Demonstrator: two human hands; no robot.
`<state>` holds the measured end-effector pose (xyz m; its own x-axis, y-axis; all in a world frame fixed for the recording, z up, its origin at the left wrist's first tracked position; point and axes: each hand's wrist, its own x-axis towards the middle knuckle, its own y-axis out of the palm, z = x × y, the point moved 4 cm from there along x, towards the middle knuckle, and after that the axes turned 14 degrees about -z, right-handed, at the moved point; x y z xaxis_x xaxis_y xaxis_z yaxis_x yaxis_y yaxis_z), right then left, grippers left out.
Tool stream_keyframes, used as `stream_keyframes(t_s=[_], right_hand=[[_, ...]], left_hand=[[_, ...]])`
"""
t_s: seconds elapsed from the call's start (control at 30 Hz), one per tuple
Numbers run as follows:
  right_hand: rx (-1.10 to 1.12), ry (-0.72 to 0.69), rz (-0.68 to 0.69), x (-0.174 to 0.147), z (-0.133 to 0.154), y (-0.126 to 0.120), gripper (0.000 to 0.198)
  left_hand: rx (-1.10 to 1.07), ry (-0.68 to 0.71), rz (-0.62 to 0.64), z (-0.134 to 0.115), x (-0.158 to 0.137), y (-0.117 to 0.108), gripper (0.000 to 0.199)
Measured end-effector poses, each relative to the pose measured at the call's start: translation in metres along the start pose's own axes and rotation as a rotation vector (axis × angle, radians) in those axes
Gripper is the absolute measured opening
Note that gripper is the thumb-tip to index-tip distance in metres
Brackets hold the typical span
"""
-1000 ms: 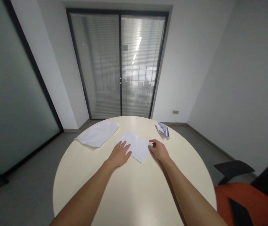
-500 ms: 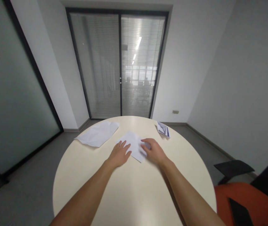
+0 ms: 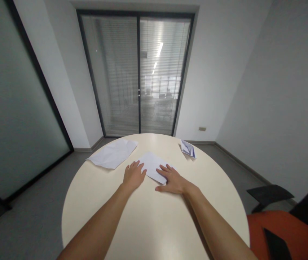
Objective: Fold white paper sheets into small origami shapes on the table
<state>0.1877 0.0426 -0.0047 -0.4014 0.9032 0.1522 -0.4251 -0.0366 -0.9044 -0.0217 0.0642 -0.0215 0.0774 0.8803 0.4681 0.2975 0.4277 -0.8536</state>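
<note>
A folded sheet of white paper (image 3: 152, 164) lies on the round cream table (image 3: 148, 216) between my hands. My left hand (image 3: 133, 176) rests at the paper's left corner, fingers apart and pointing away from me. My right hand (image 3: 171, 179) lies over the paper's right part with its fingers spread and its thumb stretched to the left, just below the near edge. The right corner of the paper is partly hidden under this hand. Neither hand grips anything.
A larger creased white sheet (image 3: 113, 154) lies at the table's back left, its corner at the rim. A folded paper piece with purple marks (image 3: 188, 148) stands at the back right. To the right is an orange chair (image 3: 286, 231) with black armrests.
My right hand has gone from a curled, nearly pinched shape to lying flat with fingers spread, a bit nearer to me. My left hand has shifted slightly left.
</note>
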Motion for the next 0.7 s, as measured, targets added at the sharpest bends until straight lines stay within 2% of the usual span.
stream_keyframes(t_s=[0.23,0.37,0.5,0.6,0.7], right_hand=[[0.024,-0.057,-0.040,0.002,-0.003,-0.001,0.100],[0.048,-0.076,-0.061,0.002,-0.004,-0.004,0.091],[0.053,-0.093,-0.117,0.005,-0.006,-0.006,0.078],[0.070,-0.113,-0.149,0.007,-0.010,-0.004,0.065],[0.098,-0.072,-0.212,0.008,-0.015,-0.004,0.056]], left_hand=[[-0.012,-0.038,-0.061,0.005,0.002,-0.004,0.037],[-0.179,0.066,-0.112,-0.003,0.005,-0.010,0.034],[-0.355,0.133,-0.054,-0.014,0.003,-0.011,0.034],[-0.348,0.169,0.011,-0.018,0.000,-0.011,0.033],[-0.321,0.182,0.047,-0.018,-0.002,-0.011,0.037]])
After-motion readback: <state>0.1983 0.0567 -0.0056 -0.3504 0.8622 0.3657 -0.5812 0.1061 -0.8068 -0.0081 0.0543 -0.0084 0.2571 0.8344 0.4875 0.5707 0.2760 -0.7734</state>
